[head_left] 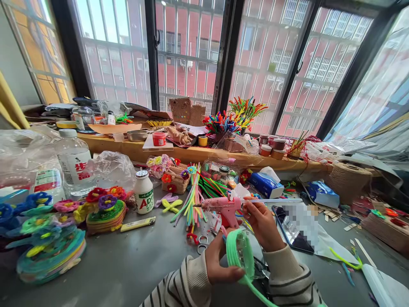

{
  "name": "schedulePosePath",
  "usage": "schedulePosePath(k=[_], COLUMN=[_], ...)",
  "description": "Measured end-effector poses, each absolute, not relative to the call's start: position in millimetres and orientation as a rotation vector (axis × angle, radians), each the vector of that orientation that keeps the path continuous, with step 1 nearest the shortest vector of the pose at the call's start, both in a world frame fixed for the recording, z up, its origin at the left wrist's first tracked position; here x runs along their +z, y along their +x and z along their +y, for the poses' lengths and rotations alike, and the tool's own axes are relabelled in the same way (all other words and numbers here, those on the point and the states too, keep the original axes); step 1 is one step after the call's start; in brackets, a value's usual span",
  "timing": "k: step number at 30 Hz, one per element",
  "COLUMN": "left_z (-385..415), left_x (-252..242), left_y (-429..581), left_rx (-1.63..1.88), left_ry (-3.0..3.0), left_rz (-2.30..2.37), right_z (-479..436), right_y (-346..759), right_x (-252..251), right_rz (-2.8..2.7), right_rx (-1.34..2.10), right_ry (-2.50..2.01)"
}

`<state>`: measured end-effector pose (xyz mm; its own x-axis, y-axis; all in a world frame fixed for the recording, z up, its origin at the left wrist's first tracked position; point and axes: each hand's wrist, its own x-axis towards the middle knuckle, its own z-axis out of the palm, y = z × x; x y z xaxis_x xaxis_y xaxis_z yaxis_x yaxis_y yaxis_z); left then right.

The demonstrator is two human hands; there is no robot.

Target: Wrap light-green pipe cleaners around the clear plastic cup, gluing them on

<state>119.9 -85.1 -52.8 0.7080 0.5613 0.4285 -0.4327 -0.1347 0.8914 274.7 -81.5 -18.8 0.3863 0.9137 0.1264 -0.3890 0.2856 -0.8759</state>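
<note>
My left hand (219,261) is closed around a clear plastic cup (245,251) wrapped in light green pipe cleaner (233,251), whose loose end trails down to the right. A pink glue gun (223,205) sits just above it, nozzle pointing left. Its handle runs down close to my left fingers; whether they grip it too is hidden. My right hand (263,224) pinches a translucent glue stick (277,201) at the rear of the gun. Scissors (202,245) lie on the table left of my hands. Behind the gun spreads a bundle of pastel pipe cleaners (191,198).
Flower-topped green pots (51,251) stand at left, near a white bottle (143,192) and a yellow box cutter (138,224). At right lie a phone (292,230), tissue packs (266,184) and a twine roll (348,181). A cluttered ledge (191,153) runs below the windows.
</note>
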Motion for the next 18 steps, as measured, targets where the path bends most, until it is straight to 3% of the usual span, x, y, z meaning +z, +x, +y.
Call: schedulePosePath(k=[18], left_z=[-85.4], left_x=[-51.6], left_y=[118.1], left_rx=[0.847], left_ry=[1.487], left_rz=[0.153], right_z=[-72.7], right_y=[269.1], right_x=[-23.2], right_rz=[-0.900], right_rx=[0.818], right_ry=[-0.957])
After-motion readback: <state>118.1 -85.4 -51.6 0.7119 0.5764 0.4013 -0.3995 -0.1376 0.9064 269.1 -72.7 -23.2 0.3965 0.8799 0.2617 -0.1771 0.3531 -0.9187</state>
